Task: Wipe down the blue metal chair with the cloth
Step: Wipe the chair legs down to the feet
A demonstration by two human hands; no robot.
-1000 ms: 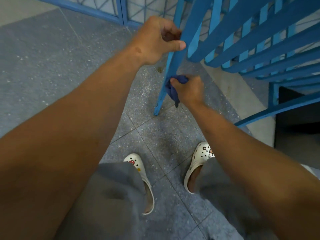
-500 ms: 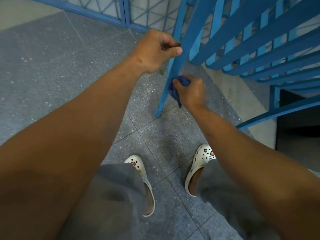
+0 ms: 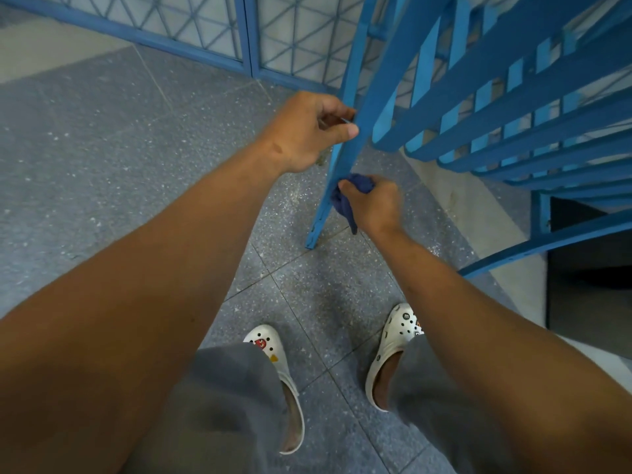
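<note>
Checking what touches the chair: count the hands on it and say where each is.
2. The left hand grips the chair leg higher up; the right hand presses the cloth against the same leg lower down.

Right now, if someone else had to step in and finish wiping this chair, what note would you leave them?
Left hand grips the chair leg high up, steadying the blue metal chair.
Right hand holds the cloth bunched against the same leg, lower down.
Done: cannot tell which parts are already wiped.
Left: the leg's foot below the cloth, probably the slats and the other legs.
</note>
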